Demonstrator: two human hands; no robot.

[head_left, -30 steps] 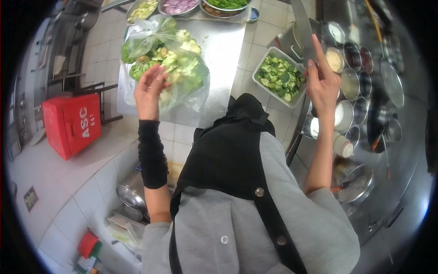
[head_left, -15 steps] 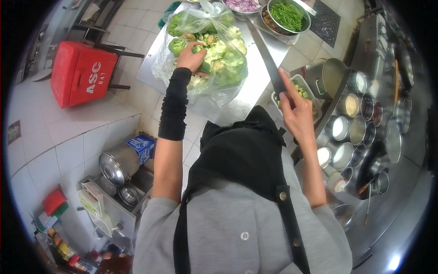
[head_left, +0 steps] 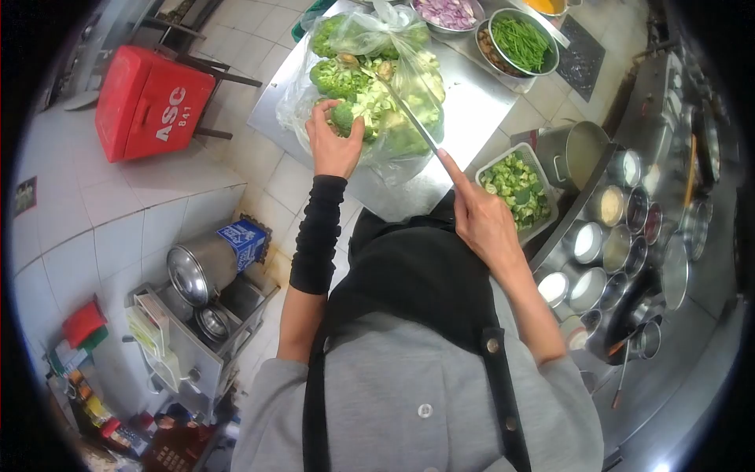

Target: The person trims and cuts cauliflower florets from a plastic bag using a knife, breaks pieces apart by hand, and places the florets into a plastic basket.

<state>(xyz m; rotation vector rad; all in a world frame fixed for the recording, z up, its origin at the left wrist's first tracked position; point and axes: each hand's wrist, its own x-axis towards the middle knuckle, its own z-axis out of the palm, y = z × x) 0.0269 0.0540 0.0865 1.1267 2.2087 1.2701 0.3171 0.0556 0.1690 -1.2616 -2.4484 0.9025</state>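
Cutting broccoli looks to be the step in hand. The right hand (head_left: 486, 219) grips a long knife (head_left: 413, 118), index finger stretched along it, the blade reaching over the broccoli pieces (head_left: 376, 102); whether it touches them I cannot tell. The left hand (head_left: 336, 141) curls thumb and fingers around a broccoli floret (head_left: 342, 118), above the open plastic bag (head_left: 295, 126) near the worktop's (head_left: 491, 102) left corner. A white container (head_left: 554, 203) of cut pieces stands beyond the right edge. The next move seems to call for keeping those fingers clear of the blade.

Left grip (head_left: 336, 145) in a curl; right grip (head_left: 487, 220) folded, forefinger (head_left: 454, 168) straight.
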